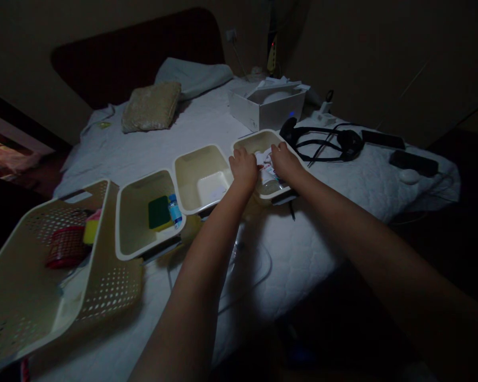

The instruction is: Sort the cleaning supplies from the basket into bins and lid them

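Both my hands reach into the rightmost cream bin (250, 142) of a row of three on a white bed. My left hand (244, 167) and my right hand (286, 161) are curled on a small white packet with red print (265, 160), one hand on each side. A clear bottle (269, 183) lies in the same bin just under the packet. The middle bin (191, 162) holds a white flat piece. In the left bin (132, 204) lie a green and yellow sponge (159, 213) and a small blue-capped bottle (175, 209).
A large perforated cream basket (32, 286) at the left holds a red mesh thing (66, 246). Behind the bins stand a white box (267, 107), a black headset (334, 142) and dark remotes (413, 162). Pillows lie near the headboard. White cables trail over the bed's edge.
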### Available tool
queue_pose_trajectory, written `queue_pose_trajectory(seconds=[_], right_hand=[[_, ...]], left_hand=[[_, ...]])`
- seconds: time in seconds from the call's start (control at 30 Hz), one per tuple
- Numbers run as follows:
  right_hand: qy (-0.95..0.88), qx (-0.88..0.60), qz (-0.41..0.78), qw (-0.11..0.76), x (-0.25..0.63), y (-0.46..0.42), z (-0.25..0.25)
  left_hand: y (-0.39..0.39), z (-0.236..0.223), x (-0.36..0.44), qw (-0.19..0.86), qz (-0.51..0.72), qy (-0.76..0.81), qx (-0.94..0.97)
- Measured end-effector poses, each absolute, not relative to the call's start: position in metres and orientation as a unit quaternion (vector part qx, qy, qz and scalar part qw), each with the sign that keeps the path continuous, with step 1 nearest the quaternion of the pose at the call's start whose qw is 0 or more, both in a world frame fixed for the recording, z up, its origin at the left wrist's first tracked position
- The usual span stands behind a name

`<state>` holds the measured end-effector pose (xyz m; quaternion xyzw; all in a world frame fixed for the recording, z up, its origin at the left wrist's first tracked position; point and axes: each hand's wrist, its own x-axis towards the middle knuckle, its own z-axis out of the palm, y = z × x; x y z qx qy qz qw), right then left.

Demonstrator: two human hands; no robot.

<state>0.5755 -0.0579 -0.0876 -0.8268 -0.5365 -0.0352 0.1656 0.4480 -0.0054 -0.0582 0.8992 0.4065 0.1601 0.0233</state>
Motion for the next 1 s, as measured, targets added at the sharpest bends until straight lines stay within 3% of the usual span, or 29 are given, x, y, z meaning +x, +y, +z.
queue_pose_trajectory(seconds=[0.2, 0.53, 0.8, 1.0], right_hand=[[-0.546, -0.826, -0.041, 0.132, 0.569, -0.061, -0.075], [-0.591, -0.797, 0.030, 0.120, 0.579, -0.063, -0.084], [-0.588, -0.805, -0.070, 0.044, 0.565, -0.071, -0.078], [-0.563, -0.823, -0.052, 0.047, 0.565, -0.075, -0.070]], left_hand=[[-0.005, -0.058, 0.449, 0.028, 0.062, 0.391, 0.918], [0.001, -0.062, 0.449, 0.015, 0.041, 0.363, 0.931], [0.001, -0.056, 0.446, 0.079, 0.037, 0.364, 0.927], [0.003, -0.056, 0.447, 0.111, 0.010, 0.330, 0.937]])
